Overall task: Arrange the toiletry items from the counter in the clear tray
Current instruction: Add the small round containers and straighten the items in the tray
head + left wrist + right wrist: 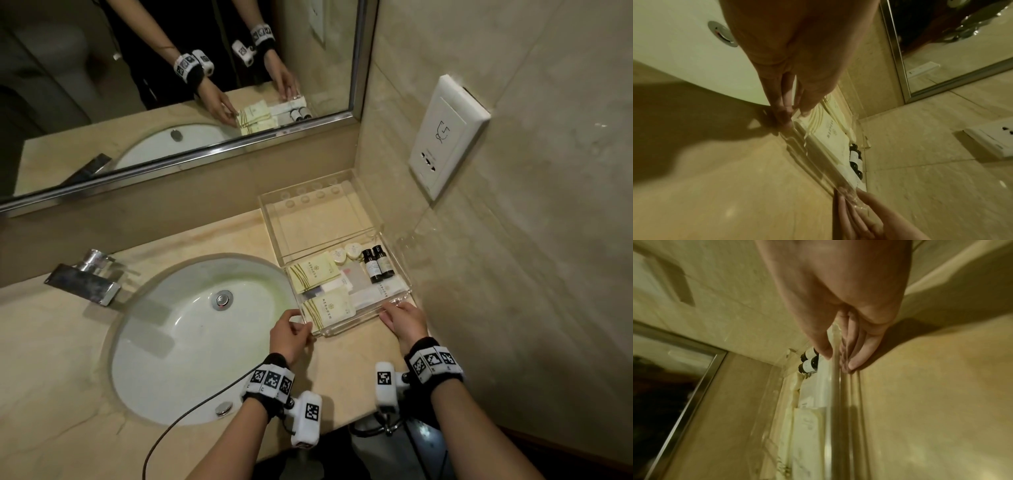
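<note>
We see the beige tabletop (51, 342) first, with the white oval sink (191, 342) sunk into it — our landmark. Behind the sink runs the mirror (137, 68); to the sink's far right, on the side wall, sits a white socket plate (448, 137). A chrome tap (85, 277) stands at the sink's left rear.

Just right of the sink lies the clear tray (394, 274), its lid (318, 216) swung open toward the mirror. Inside, nearest the sink, two pale yellow sachets (313, 274) lie flat. Farther from the sink are white flat packets (370, 294), two round soaps (346, 253) and, farthest from it, two dark bottles (378, 263) side by side.

Our left hand (291, 334) pinches the tray's front corner beside the sink, thumb over the rim and fingers (785, 113) outside. Our right hand (406, 323) grips the front corner away from the sink — thumb (824, 347) inside the wall, fingers against its outside.
</note>
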A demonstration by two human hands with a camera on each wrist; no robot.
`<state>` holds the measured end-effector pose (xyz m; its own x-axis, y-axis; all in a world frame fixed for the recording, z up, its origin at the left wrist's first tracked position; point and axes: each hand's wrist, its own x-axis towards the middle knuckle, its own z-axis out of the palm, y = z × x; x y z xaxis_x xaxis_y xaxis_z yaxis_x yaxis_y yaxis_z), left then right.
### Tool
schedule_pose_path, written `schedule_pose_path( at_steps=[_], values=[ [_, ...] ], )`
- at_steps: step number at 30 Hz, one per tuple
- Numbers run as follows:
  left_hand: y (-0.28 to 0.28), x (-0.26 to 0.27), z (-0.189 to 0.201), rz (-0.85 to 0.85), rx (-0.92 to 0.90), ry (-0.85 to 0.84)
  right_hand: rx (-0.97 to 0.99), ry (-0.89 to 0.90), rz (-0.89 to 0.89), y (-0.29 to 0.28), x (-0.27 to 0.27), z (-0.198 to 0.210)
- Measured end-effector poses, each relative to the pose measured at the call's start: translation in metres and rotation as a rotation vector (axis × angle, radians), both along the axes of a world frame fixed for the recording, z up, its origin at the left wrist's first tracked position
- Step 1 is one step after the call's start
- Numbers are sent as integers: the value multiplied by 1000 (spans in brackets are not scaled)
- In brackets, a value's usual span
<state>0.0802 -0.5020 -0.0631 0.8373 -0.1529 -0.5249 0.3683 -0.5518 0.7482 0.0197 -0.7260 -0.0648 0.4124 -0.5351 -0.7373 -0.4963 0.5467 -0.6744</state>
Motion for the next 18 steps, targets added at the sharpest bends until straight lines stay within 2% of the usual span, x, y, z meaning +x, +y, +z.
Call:
schedule_pose_path(
  at_steps=[6, 18],
  values=[
    [-1, -6, 2, 91, -74, -27, 14, -2, -97, 4, 6, 6],
    [4, 10, 1, 114, -89, -100, 104, -80, -174, 13, 15, 6]
  ],
)
